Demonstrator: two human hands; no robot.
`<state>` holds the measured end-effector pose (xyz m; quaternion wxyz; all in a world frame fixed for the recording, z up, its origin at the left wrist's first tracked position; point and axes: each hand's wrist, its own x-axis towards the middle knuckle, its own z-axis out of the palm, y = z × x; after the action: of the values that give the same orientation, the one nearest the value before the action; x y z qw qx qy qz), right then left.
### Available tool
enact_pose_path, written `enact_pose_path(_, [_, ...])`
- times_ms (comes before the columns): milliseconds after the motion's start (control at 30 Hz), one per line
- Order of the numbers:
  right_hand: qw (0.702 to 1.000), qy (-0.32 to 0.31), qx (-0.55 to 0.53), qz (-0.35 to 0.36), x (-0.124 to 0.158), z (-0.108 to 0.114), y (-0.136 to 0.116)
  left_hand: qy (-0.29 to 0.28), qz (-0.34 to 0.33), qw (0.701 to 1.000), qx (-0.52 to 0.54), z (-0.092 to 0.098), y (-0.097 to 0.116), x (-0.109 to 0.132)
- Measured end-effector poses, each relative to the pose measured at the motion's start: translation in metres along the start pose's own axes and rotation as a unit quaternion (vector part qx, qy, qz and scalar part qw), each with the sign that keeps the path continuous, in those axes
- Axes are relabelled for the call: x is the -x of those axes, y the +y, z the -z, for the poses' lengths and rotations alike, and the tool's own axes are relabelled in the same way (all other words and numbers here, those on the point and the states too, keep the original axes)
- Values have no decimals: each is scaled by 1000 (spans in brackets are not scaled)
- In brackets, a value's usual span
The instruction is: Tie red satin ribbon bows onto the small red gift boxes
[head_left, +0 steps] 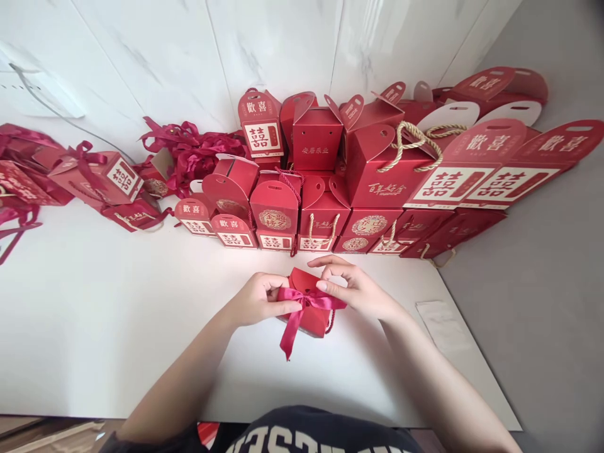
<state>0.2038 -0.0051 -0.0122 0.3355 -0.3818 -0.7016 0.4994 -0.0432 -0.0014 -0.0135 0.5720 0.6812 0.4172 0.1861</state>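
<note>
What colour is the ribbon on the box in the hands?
The ribbon is deep pink; head view.

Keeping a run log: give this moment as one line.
left hand: pinching magenta satin ribbon bow | right hand: same bow | bow on: red cardboard box

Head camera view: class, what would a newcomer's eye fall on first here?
In the middle, the left hand and right hand pinch a pink ribbon tied in a bow on a small red box. Behind, a long row of red gift boxes lines the wall, with a heap of ribbons to its left.
</note>
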Motion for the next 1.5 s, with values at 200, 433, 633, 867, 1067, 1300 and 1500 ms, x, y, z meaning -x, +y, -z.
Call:
enact_pose_path(200, [993, -109, 40, 18, -6, 12, 1, 20, 6, 1000, -4, 0, 6, 0])
enact_pose_path(433, [993, -106, -43, 19, -9, 10, 16, 2, 24, 1000, -10, 2, 7, -1])
enact_pose_path(633, [992, -62, -110, 0, -1, -3, 38, -27, 36, 999, 14, 2, 4, -3])
enact_pose_path(867, [995, 50, 16, 90, 7, -13, 23, 7, 9, 1000, -24, 5, 2, -2])
enact_pose_path(1067, [996, 45, 5, 77, 4, -14, 20, 21, 0, 997, -79, 4, 8, 1])
enact_pose_path(1300, [988, 47, -145, 20, 0, -20, 41, 1, 40, 999, -18, 4, -2, -5])
enact_pose_path(1500, [980, 61, -190, -1, -1, -22, 48, -5, 59, 998, 26, 5, -4, -9])
